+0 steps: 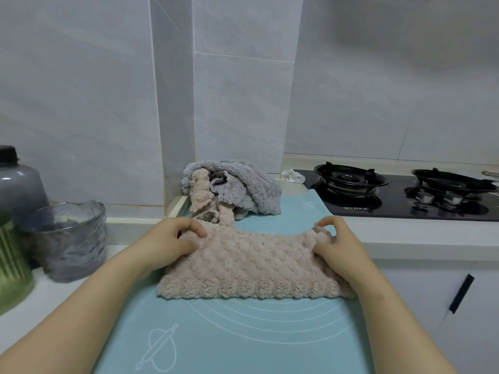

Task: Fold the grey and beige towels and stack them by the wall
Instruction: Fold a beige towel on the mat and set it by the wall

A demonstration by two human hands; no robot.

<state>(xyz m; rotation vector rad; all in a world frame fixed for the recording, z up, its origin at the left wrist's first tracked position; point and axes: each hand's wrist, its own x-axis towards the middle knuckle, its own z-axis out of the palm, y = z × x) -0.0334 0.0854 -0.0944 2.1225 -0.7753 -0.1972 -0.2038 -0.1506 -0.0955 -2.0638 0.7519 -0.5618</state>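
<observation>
Left fingers [195,228] are curling down and pinching the far-left corner of the beige towel [243,265], thumb tucked against the pile. Right fingers [328,223] are curling too, pinching the far-right corner, with the thumb lying on top of the fabric. Left hand [172,238] and right hand [337,245] are sitting on opposite ends of the towel, both forearms coming in from the near edge.

I'm using the blue mat [243,333] as reference. The beige towel is lying flat across the middle of the mat, long side running left to right, ribbed hem facing the near edge. Its far edge is sagging between the two pinched corners.

A beige strip [201,194] is running from the towel's far-left corner up into a heap at the mat's far end. I can't tell whether it's the same towel or a second one. The grey towel [248,184] is sitting crumpled in that heap, draping over the strip and leaning against the tiled wall [237,103].

The mat is lying on the desk [432,238]. Right of the mat, a black gas hob [405,197] is sitting in the desk. A small white rag [293,176] is lying at the hob's far-left corner. Left of the mat, a glass bowl [73,238], a grey jar [19,182] with a black lid and a green ribbed container [10,265] are standing close together.
</observation>
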